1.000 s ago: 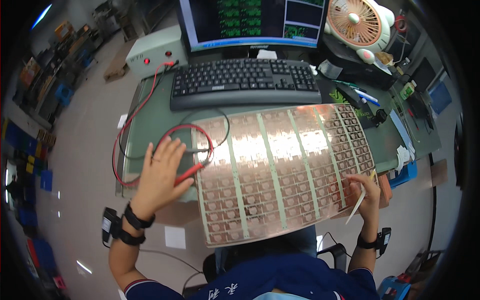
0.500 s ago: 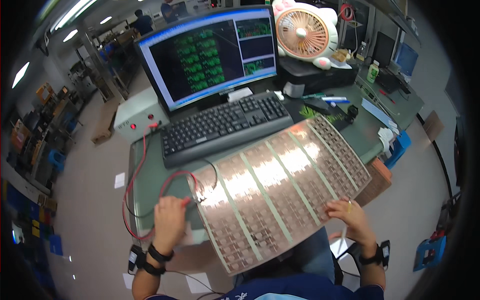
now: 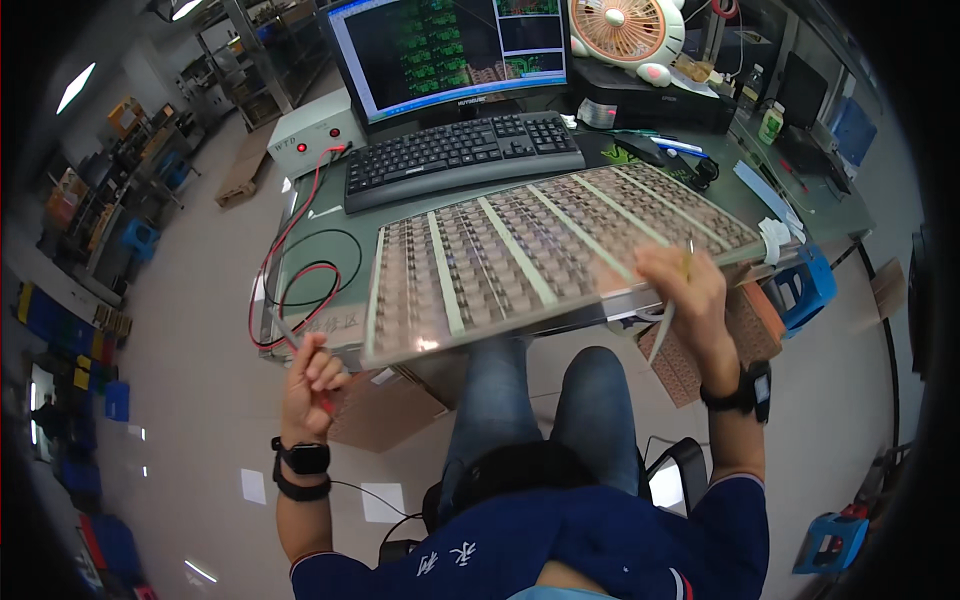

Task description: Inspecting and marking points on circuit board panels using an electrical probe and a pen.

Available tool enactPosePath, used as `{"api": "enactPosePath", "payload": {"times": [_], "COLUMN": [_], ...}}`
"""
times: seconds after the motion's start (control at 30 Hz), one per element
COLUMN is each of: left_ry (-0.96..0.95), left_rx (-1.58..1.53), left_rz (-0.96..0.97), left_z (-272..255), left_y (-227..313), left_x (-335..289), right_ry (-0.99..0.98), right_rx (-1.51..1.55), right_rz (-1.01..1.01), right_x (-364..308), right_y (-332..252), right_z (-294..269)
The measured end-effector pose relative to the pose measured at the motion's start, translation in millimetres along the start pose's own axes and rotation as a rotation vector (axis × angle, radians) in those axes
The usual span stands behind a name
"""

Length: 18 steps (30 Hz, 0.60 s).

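Observation:
A copper-coloured circuit board panel (image 3: 480, 265) with pale green strips reaches from the bench toward me, its near edge over the bench front. Off its near left corner, my left hand (image 3: 315, 385) is closed around a slim test probe, red at its lower end (image 3: 327, 404). My right hand (image 3: 690, 300) is at the panel's near right edge, fingers bent. A thin whitish pen-like stick (image 3: 661, 335) is pinched in it, pointing downward. The fingers are slightly blurred, and I cannot tell whether they also grip the panel.
Red and black leads (image 3: 318, 200) run from a white box (image 3: 315, 137) with red lights and loop over the bench left. Behind the panel are a black keyboard (image 3: 465, 150), a monitor (image 3: 440, 60) and a fan (image 3: 620, 30). Cardboard boxes (image 3: 675, 370) and a blue stool (image 3: 808, 295) stand low on the right.
The panel has moved away from me and lies flatter, uncovering my knees. My left hand has moved off its left edge with the probe. My right hand is higher, and the view has tilted down.

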<state>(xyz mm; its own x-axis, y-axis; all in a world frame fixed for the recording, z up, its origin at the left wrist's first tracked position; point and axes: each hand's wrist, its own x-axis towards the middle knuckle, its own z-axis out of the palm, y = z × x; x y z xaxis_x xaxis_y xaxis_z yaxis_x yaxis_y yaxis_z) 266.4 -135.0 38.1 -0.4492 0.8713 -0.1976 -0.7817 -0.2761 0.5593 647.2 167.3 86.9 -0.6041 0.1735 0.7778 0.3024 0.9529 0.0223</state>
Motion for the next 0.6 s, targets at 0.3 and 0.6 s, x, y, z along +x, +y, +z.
{"api": "enactPosePath", "payload": {"times": [0.3, 0.6], "left_ry": [-0.132, -0.127], "left_rx": [-0.178, -0.191], "left_rz": [-0.018, 0.006], "left_z": [58, 97], "left_y": [-57, -53], "left_x": [8, 21], "right_ry": [-0.005, -0.013], "right_rx": [0.005, 0.012], "right_rz": [0.009, 0.011], "right_x": [78, 75], "right_y": [39, 30], "right_z": [-11, -5]}}
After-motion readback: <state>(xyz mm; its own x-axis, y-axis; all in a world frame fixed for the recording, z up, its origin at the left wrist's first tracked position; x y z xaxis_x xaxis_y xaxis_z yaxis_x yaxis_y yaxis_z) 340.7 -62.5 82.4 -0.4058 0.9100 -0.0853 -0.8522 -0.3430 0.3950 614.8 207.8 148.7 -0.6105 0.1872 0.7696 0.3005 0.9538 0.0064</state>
